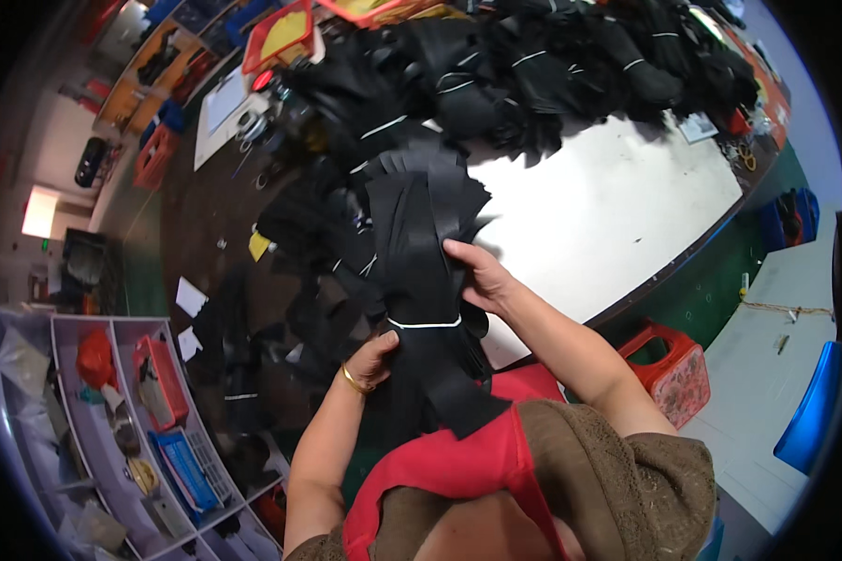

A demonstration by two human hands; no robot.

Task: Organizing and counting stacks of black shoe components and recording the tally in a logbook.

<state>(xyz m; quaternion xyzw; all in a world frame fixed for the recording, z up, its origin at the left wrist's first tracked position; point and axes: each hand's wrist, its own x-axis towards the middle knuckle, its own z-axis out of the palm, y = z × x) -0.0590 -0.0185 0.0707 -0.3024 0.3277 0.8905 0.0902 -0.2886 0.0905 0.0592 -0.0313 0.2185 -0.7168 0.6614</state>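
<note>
One bundle of black fabric strips (426, 271) is held upright in front of the person, over the near edge of the tabletop (608, 215). The strips fan out at the far end and hang down at the near end onto a red apron (458, 463). A single white band (425, 324) circles the bundle about its middle.

The right hand (482, 278) grips the bundle from its right side just above the band, fingers (458, 251) clenched around the strips. The left hand (372, 360) sits at the bundle's left side just below the band, its fingers curled in against the fabric; how firmly they grasp cannot be told, since the fingertips are hidden behind the strips. One gold bracelet (351, 379) rings the left wrist.

Beyond the bundle, a large heap of similar black bundles (533, 65), many tied with white bands, covers the far side of the white tabletop; they are too many and too overlapped to count. More black pieces (309, 243) spill down at the left, crowding close behind the held bundle. Two red-orange baskets (281, 37) stand at the far left. One red stool (669, 369) sits on the floor at the right, and a grey shelf unit (112, 421) with assorted items stands at the near left.
</note>
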